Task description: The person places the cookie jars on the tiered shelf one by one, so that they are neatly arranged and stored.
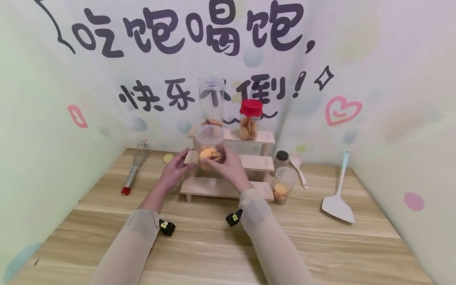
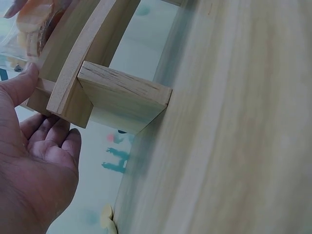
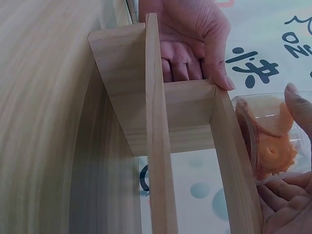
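A three-step wooden stand (image 1: 213, 186) rises at the middle of the table. My left hand (image 1: 173, 169) grips the left end of its middle step, thumb at the top edge and fingers bent beneath, as the left wrist view shows. My right hand (image 1: 230, 164) holds a clear plastic jar (image 1: 210, 136) with orange, scallop-edged biscuits (image 3: 273, 151) inside, upright at the left part of that step. Thumb and fingers of the right hand (image 3: 285, 200) lie on opposite sides of the jar in the right wrist view.
On the top step stand a tall clear jar (image 1: 211, 95) of biscuits and a red-topped biscuit jar (image 1: 250, 122). Right of the stand are a clear cup (image 1: 285, 178), black-lidded jar (image 1: 281, 157), spoon (image 1: 298, 164) and white spatula (image 1: 337, 206). A whisk (image 1: 137, 164) lies left.
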Demonstrator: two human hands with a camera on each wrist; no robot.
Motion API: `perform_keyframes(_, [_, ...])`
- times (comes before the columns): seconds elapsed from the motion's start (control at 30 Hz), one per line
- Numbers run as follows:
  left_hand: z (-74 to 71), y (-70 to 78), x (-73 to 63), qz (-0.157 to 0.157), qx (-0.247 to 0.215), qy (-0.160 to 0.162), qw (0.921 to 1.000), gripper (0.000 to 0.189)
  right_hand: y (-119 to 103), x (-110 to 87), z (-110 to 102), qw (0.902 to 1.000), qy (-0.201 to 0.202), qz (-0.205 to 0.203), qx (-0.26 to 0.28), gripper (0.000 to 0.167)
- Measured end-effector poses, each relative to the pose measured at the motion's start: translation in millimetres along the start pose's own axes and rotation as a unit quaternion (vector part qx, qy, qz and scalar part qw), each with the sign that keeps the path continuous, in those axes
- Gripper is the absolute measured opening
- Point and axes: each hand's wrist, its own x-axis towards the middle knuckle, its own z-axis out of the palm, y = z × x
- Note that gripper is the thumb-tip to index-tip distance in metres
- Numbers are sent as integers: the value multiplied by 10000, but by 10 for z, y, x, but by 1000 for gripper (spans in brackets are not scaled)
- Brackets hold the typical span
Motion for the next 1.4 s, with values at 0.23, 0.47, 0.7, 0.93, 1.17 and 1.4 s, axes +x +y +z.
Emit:
perform_keyframes(0.23, [-6, -125, 39, 60, -63, 103, 9999, 73, -23, -10, -8, 9995, -68, 82, -307, 66])
perform_keyframes(0.47, [-11, -116, 30, 49, 104, 101, 9999, 75, -6, 6, -3, 9996, -164, 23, -235, 62])
perform_keyframes(0.7, [-19, -100, 60, 106, 10, 88, 9999, 74, -28, 28, -14, 9995, -156, -25, -262, 61])
perform_keyframes(0.93, [5, -93, 35, 99, 29, 89, 9999, 75, -32, 0, -68, 9989, -363, -102, -288, 59])
perform_keyframes(1.17, [5, -115, 20, 133, 41, 104, 9998, 74, -10, -15, -86, 9972, -555, -160, -472, 67])
perform_keyframes(1.4, [14, -107, 27, 238, 11, 99, 9997, 73, -128, -32, -176, 9968, -620, 86, -507, 78])
